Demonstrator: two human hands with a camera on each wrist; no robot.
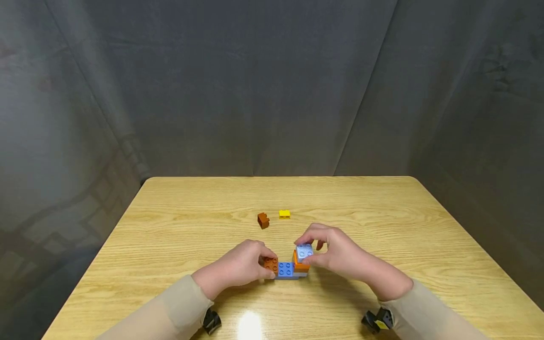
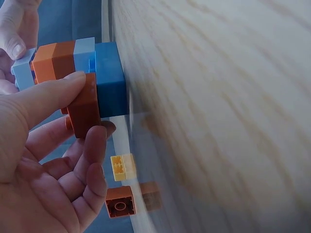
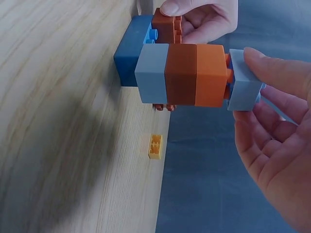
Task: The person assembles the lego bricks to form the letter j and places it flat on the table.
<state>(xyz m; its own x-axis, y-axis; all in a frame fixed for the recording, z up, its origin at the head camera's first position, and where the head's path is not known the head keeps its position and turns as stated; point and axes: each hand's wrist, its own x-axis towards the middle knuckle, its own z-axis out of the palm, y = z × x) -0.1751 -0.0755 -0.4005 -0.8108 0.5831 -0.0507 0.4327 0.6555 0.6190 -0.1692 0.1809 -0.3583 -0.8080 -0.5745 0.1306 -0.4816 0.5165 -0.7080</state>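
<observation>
A blue brick (image 1: 285,269) forms the base of a small build on the table. My left hand (image 1: 240,265) pinches a brown brick (image 1: 271,265) between thumb and fingers at the left end of this base. On the right end rises a column: a light blue brick (image 3: 152,73), another brown brick (image 3: 181,74) and an orange brick (image 3: 211,75). Above it, my right hand (image 1: 335,250) grips a second light blue brick (image 1: 304,252) by its sides. This brick sits slightly tilted on the orange studs, some of which show in the gap.
Behind the build lie a loose brown brick (image 1: 263,220) on its side and a small yellow brick (image 1: 284,214). The wooden table (image 1: 191,208) ends at a grey curtain (image 1: 255,94) hung behind and at both sides.
</observation>
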